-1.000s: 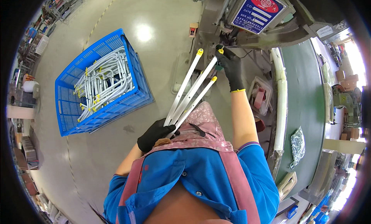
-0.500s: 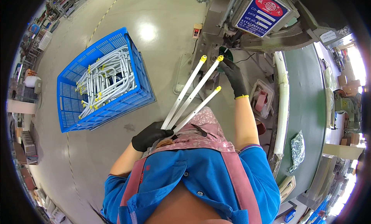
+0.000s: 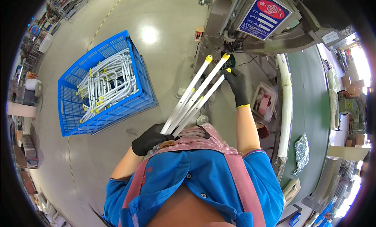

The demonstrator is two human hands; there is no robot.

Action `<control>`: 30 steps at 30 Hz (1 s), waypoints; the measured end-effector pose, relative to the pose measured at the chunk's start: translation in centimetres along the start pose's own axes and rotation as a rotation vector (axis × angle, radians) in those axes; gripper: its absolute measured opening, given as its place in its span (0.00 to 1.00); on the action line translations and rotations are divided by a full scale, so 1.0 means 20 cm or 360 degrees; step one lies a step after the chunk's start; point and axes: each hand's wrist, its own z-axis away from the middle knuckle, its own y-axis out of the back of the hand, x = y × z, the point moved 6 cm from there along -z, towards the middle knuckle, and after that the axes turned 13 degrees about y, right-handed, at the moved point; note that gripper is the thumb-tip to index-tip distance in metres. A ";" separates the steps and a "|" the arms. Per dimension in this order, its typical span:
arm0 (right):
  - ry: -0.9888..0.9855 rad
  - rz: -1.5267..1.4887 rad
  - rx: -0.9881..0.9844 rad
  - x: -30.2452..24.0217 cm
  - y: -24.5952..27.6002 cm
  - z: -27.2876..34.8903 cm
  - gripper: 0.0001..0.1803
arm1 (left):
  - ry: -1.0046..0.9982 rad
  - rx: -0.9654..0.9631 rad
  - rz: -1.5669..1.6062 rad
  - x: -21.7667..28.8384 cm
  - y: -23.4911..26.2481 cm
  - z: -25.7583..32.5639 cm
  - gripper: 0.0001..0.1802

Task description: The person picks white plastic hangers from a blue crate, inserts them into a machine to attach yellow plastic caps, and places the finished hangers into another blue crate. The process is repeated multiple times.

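Centrally, three white tubes (image 3: 194, 97) are gripped low by the left hand (image 3: 149, 140) and steadied at their yellow tips by the right hand (image 3: 236, 85), below a blue-and-red sign (image 3: 266, 15) at top.

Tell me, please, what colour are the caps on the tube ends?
Yellow, on the white tubes; the head view shows them.

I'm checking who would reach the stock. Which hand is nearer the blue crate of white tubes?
Left. The left hand grips the tube bundle's lower end just right of the blue crate; the right hand is farther right, by the machine.
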 end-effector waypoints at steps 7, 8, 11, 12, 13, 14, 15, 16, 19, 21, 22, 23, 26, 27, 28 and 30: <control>0.0233 0.0001 0.0188 -0.30 0.03 -0.12 0.18 | 0.0070 0.0109 0.0314 -0.03 -0.01 0.03 0.19; 0.0300 -0.0090 0.0201 -0.33 0.02 -0.14 0.19 | 0.0046 0.0101 0.0360 -0.04 -0.02 0.02 0.19; 0.0228 -0.0045 0.0186 -0.31 -0.01 -0.18 0.21 | 0.0020 0.0141 0.0362 -0.07 -0.01 -0.01 0.19; 0.0215 -0.0044 0.0181 -0.30 -0.02 -0.19 0.21 | 0.0031 0.0177 0.0267 -0.07 -0.01 -0.03 0.18; 0.0184 -0.0090 0.0170 -0.28 -0.03 -0.19 0.21 | -0.0003 0.0222 0.0162 -0.07 0.00 -0.04 0.17; 0.0160 -0.0127 0.0166 -0.26 -0.03 -0.19 0.21 | 0.0019 0.0213 0.0178 -0.07 -0.01 -0.04 0.17; 0.0096 -0.0143 0.0160 -0.23 -0.04 -0.18 0.21 | -0.0002 0.0211 0.0185 -0.06 -0.01 -0.04 0.17; 0.0138 -0.0148 0.0162 -0.22 -0.04 -0.19 0.21 | 0.0003 0.0218 0.0158 -0.06 -0.01 -0.04 0.17; 0.0136 -0.0145 0.0166 -0.19 -0.03 -0.20 0.21 | 0.0057 0.0189 0.0214 -0.03 -0.02 0.02 0.17; 0.0107 -0.0182 0.0158 -0.17 -0.03 -0.21 0.21 | 0.0028 0.0180 0.0220 0.01 -0.02 0.08 0.20; 0.0114 -0.0130 0.0157 -0.16 -0.03 -0.21 0.21 | -0.0018 0.0166 0.0215 0.04 -0.02 0.11 0.21; 0.0116 -0.0073 0.0134 -0.15 -0.03 -0.21 0.20 | -0.0017 0.0134 0.0202 0.05 -0.03 0.14 0.22; 0.0052 -0.0029 0.0043 -0.10 -0.07 -0.19 0.20 | 0.0095 0.0071 0.0243 0.06 -0.04 0.15 0.22; -0.0031 -0.0003 -0.0015 -0.07 -0.09 -0.18 0.21 | 0.0098 0.0072 0.0241 0.06 -0.04 0.15 0.23; 0.0038 -0.0015 0.0014 -0.07 -0.09 -0.19 0.21 | 0.0086 0.0091 0.0226 0.06 -0.05 0.14 0.23; 0.0021 0.0039 0.0018 -0.04 -0.10 -0.18 0.20 | 0.0077 0.0139 0.0195 0.04 -0.06 0.13 0.23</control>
